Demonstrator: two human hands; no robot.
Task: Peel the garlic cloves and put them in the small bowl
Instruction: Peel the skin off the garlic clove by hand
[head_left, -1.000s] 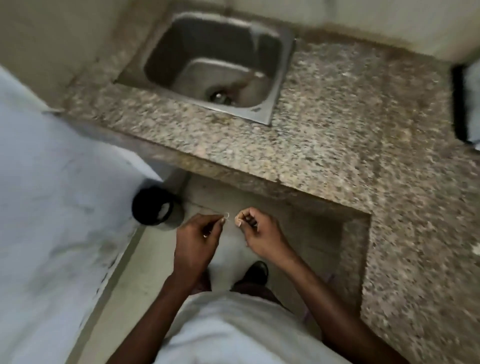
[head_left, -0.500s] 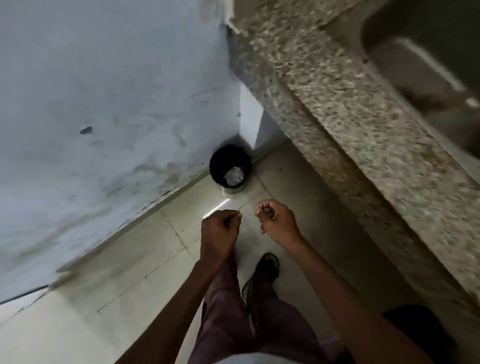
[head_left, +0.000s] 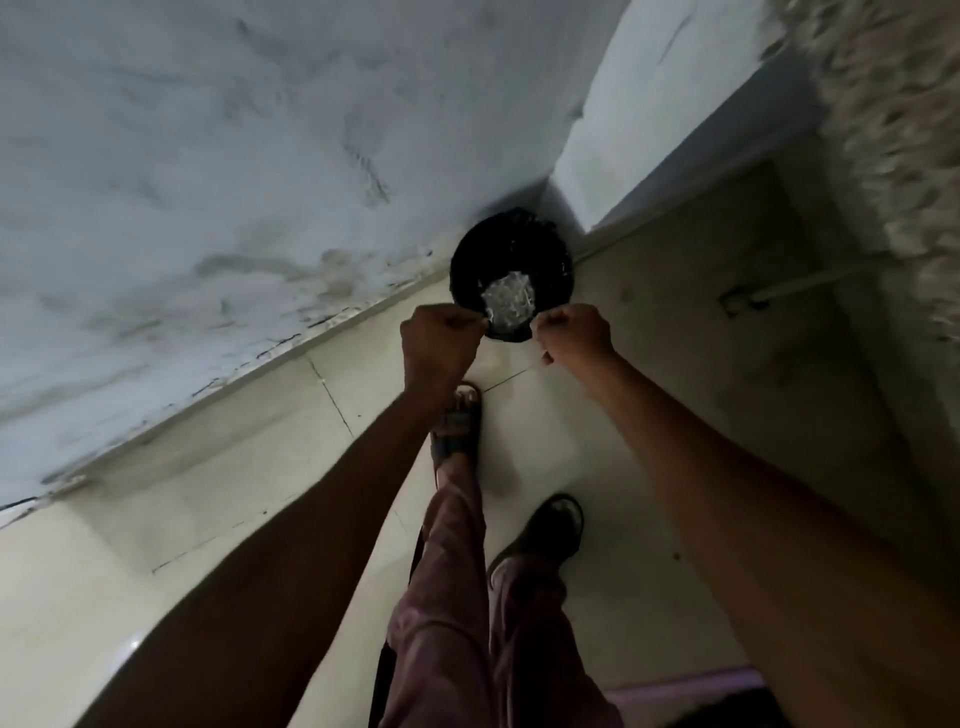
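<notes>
Moved forward since half a second ago, both arms now stretched out over the black waste bin (head_left: 511, 260), which was well ahead of the hands before. Left hand (head_left: 441, 345) curled into a fist at the bin's near-left rim; contents hidden, cannot tell. Right hand (head_left: 574, 332) curled at the near-right rim, pinching a thin pale scrap, likely garlic skin (head_left: 540, 358). White crumpled scraps (head_left: 508, 304) inside the bin. Garlic clove and small bowl not visible. No readable writing anywhere. Sandalled foot (head_left: 460, 421) just below the bin.
</notes>
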